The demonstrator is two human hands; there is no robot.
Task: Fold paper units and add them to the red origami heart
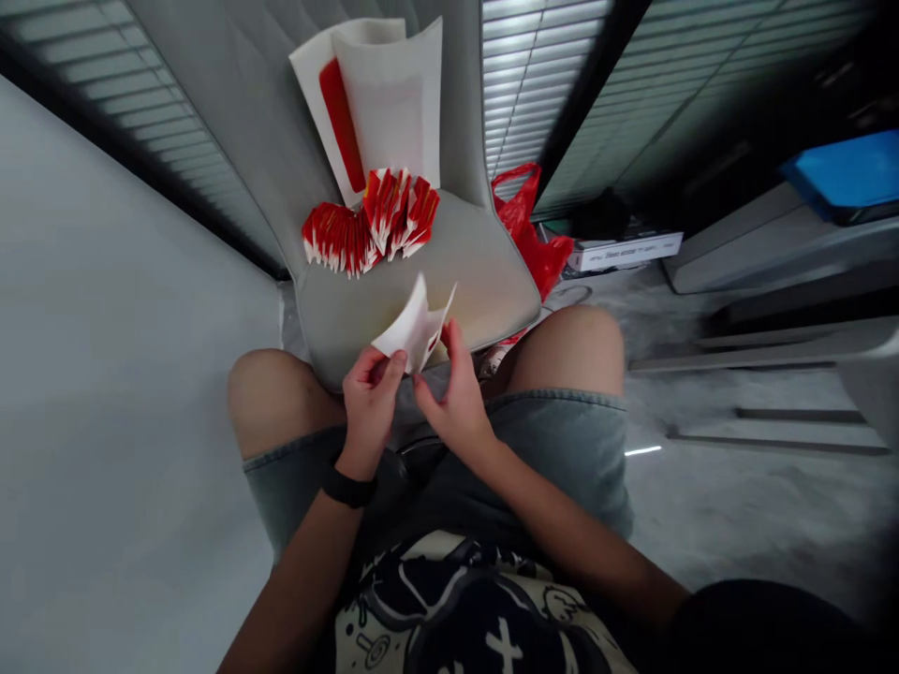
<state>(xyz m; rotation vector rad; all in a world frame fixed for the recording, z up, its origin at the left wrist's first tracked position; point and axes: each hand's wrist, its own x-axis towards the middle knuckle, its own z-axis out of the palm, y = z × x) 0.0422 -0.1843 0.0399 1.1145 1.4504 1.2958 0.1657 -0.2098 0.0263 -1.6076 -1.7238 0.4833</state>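
Between my knees I hold a small white folded paper piece (pixel 414 328) with a bit of red on it. My left hand (pixel 370 398) pinches its lower left edge, a black band on the wrist. My right hand (pixel 456 393) grips its lower right part with closed fingers. In front of me stands a grey chair seat (pixel 484 281). On it lies a pile of several red and white folded paper pieces (pixel 372 229). Behind the pile, white sheets with a red strip (pixel 372 103) lean against the chair back.
A red plastic bag (pixel 530 234) sits to the right of the chair. A white box (pixel 625 248) lies on the floor beyond it. A blue object (pixel 843 173) rests on grey furniture at the far right. A pale wall (pixel 105 374) fills the left side.
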